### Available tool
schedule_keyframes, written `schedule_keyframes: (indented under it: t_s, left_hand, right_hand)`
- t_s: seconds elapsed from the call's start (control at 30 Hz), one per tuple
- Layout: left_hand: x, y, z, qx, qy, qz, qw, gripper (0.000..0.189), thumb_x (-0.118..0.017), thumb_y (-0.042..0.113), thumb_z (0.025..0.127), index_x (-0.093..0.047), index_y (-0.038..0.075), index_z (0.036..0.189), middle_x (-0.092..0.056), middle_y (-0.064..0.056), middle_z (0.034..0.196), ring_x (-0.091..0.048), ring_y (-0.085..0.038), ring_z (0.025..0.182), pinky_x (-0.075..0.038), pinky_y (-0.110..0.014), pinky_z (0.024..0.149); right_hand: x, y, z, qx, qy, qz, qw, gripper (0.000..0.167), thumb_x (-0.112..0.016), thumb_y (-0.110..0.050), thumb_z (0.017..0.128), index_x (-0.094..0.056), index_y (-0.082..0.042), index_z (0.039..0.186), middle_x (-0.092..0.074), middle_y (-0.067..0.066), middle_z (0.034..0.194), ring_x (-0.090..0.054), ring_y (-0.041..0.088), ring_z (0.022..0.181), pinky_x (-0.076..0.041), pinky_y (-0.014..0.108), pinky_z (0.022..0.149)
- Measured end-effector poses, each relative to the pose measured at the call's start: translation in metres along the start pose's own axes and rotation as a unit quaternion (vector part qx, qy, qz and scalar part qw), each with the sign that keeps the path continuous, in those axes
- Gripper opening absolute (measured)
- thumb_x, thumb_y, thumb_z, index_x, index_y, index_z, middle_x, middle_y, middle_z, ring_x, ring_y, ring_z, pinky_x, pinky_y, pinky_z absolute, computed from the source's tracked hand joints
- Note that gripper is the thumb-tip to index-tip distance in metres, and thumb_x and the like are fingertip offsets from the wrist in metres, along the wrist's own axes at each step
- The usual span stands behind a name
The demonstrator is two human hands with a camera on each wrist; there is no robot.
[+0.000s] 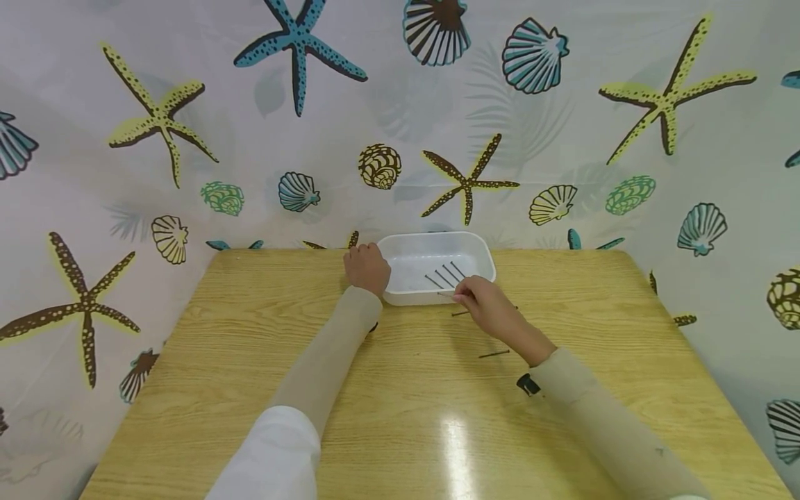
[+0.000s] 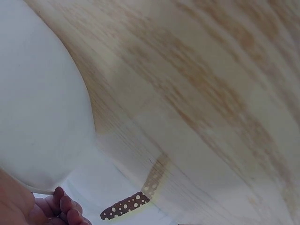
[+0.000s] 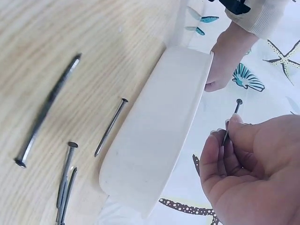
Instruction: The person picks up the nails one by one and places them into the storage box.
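A white plastic tray (image 1: 400, 298) stands at the back of the wooden table. My left hand (image 1: 367, 269) grips its left rim, with fingers curled at the edge in the left wrist view (image 2: 56, 208). Several nails (image 1: 445, 275) lie side by side inside the tray. Over the tray's front rim, my right hand (image 1: 490, 309) pinches a nail (image 3: 238, 106) between thumb and fingertips, its head sticking out. More nails lie on the table before the tray: one (image 3: 111, 127) close along its wall, another (image 3: 49, 110) farther off, and a small cluster (image 3: 66, 176).
The wooden table (image 1: 250, 361) reaches back to a white cloth (image 1: 350, 97) printed with starfish and shells, which also hangs at both sides. A dark band (image 1: 528, 384) sits at the right sleeve's cuff.
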State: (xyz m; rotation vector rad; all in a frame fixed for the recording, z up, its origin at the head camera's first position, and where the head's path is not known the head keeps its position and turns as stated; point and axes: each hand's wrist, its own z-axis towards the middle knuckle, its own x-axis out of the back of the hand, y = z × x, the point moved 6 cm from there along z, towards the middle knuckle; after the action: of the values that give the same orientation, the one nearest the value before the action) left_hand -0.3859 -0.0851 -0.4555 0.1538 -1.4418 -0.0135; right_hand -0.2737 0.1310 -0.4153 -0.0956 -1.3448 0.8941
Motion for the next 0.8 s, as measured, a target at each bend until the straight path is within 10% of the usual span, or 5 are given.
schedule_keyframes:
  t_s: [0.8]
  left_hand:
    - [-0.001,0.0,0.001,0.002,0.006,-0.01,0.9999,0.028,-0.046,0.025,0.094,-0.061,0.005,0.106,-0.061,-0.011,0.1,-0.052,-0.028,0.098,-0.038,-0.041,0.088]
  right_hand:
    - [-0.006,0.023,0.049,-0.069,0.002,-0.032,0.9971,0.016,-0.057,-0.014,0.093,-0.062,0.0,0.087,-0.057,0.008,0.078,-0.05,0.02,0.069,-0.042,0.033,0.063]
